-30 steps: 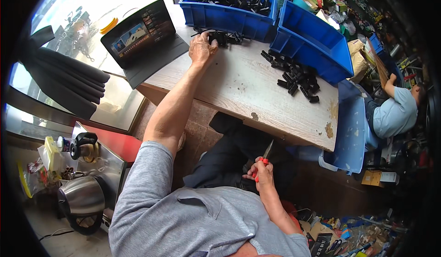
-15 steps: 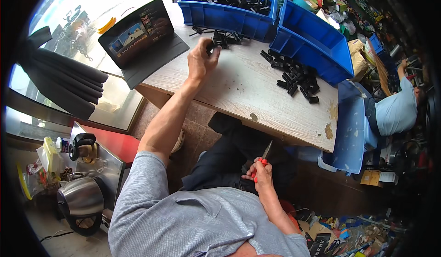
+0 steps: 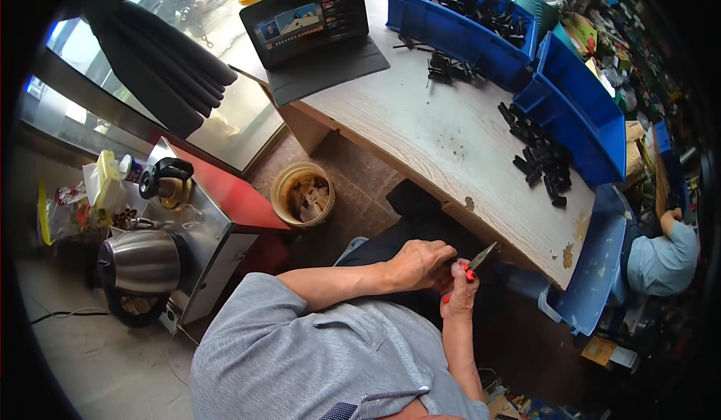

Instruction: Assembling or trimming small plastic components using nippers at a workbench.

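Close to my body, beyond the front edge of the table, both hands are together over my dark-clothed lap. My right hand (image 3: 460,300) is closed round red-handled pliers (image 3: 482,257), whose pointed metal jaws aim up and to the right. Just left of it, my left hand (image 3: 422,264) has its fingers bent and pressed together beside the pliers. Whatever those fingers hold, if anything, is hidden. On the white table (image 3: 420,131) lie a small pile of black parts (image 3: 448,68) at the back and a larger pile of black cylindrical parts (image 3: 542,155) to the right.
A blue crate full of black parts (image 3: 466,43) stands at the back, beside another blue crate (image 3: 582,108). A tablet (image 3: 308,25) stands at the table's left. Below are a bucket (image 3: 303,194) and a steel kettle (image 3: 143,264). Another person (image 3: 665,258) works at far right.
My left hand has come back from the small black pile to beside the pliers in my right hand. The view has shifted left, bringing the bucket into sight.
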A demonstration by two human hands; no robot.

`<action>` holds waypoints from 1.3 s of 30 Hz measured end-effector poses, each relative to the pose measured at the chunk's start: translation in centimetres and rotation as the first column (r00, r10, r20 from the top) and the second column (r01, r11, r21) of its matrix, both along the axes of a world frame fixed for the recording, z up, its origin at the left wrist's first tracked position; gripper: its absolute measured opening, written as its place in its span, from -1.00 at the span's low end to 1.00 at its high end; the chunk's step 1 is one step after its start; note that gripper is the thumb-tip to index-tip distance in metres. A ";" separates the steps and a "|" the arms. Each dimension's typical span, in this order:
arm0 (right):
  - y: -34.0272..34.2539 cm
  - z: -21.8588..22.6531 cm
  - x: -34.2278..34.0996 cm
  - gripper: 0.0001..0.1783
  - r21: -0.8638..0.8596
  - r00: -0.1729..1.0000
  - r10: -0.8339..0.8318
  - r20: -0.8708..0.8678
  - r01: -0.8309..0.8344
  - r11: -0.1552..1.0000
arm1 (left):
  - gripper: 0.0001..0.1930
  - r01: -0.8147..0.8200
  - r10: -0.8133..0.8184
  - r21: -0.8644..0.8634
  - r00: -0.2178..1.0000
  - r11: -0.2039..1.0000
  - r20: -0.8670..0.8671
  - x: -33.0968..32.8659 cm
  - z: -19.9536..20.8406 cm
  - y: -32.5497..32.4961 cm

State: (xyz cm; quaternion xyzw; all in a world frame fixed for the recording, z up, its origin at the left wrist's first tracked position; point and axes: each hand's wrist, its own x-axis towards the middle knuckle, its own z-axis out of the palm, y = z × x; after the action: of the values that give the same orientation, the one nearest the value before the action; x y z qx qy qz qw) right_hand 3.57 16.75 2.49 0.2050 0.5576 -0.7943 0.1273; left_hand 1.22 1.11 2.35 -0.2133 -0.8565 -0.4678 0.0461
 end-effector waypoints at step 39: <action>-1.9 -0.3 0.5 -0.95 0.053 0.996 0.063 0.063 -0.067 0.996 | -0.83 -0.692 -0.500 0.465 0.172 0.553 0.849 0.4 -1.9 -0.1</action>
State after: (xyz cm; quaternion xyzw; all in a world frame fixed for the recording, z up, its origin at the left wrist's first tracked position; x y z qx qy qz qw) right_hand 4.11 14.89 2.18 0.2146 0.5814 -0.7674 0.1645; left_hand 1.60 1.04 0.47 0.2584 -0.3480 -0.8159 -0.3826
